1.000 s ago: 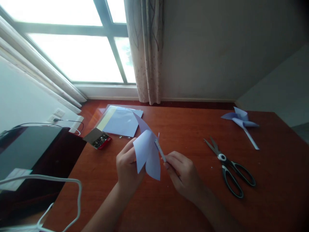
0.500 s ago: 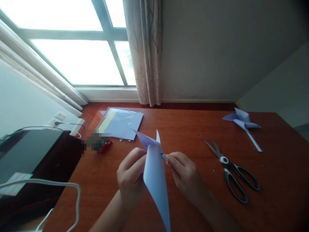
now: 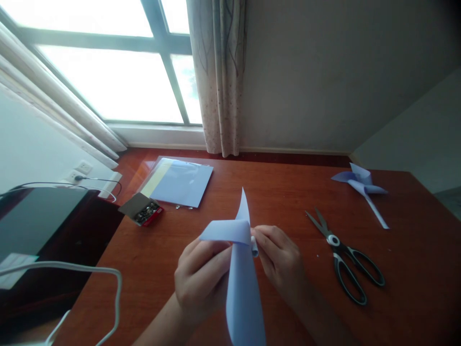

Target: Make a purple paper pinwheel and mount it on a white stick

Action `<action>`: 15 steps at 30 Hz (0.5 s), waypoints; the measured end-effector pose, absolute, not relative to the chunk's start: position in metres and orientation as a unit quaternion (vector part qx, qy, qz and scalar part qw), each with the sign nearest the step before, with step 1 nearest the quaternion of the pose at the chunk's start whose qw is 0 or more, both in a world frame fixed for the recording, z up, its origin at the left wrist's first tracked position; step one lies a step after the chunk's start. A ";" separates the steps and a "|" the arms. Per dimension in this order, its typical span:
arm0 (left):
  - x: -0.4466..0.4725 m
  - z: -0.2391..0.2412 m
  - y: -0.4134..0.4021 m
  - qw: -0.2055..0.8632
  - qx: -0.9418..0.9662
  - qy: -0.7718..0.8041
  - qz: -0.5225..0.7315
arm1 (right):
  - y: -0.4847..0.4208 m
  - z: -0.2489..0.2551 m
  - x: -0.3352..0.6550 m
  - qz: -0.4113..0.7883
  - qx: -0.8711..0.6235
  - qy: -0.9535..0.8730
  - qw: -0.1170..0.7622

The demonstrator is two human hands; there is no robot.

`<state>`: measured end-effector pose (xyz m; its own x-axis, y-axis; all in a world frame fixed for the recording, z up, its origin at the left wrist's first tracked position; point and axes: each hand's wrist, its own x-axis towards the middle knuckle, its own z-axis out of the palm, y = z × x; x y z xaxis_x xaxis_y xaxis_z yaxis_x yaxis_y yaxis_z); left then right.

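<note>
A folded light-blue paper pinwheel [image 3: 239,269] is held up over the brown table [image 3: 288,192], seen edge-on with one blade pointing up and another hanging toward me. My left hand [image 3: 201,278] is closed on it from the left, fingers curled behind the blades. My right hand [image 3: 281,262] pinches a thin rolled paper stick [image 3: 254,245] at the pinwheel's centre.
Black-handled scissors [image 3: 342,254] lie to the right. A finished blue pinwheel [image 3: 360,185] rests at the far right. A sleeve of coloured paper sheets [image 3: 180,181] and an open box of pins [image 3: 142,210] sit at the back left. A white cable [image 3: 90,271] and a dark device [image 3: 36,216] are at the left.
The pinwheel has turned in my hands from showing its broad blades to edge-on. Both hands have closed in at its centre and drifted slightly toward me.
</note>
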<state>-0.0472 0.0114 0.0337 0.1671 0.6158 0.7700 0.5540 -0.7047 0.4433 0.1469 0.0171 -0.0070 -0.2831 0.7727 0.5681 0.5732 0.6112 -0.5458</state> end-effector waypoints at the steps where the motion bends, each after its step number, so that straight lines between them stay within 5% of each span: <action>1: -0.047 0.034 0.010 0.019 0.762 0.385 0.520 | 0.017 -0.007 0.147 0.113 -0.423 -0.792 0.425; 10: -0.046 0.048 0.003 0.039 0.769 0.415 0.485 | 0.017 -0.008 0.146 0.135 -0.426 -0.784 0.431; 15: -0.040 0.037 0.014 0.069 0.730 0.413 0.540 | 0.016 -0.003 0.144 0.253 -0.470 -0.725 0.436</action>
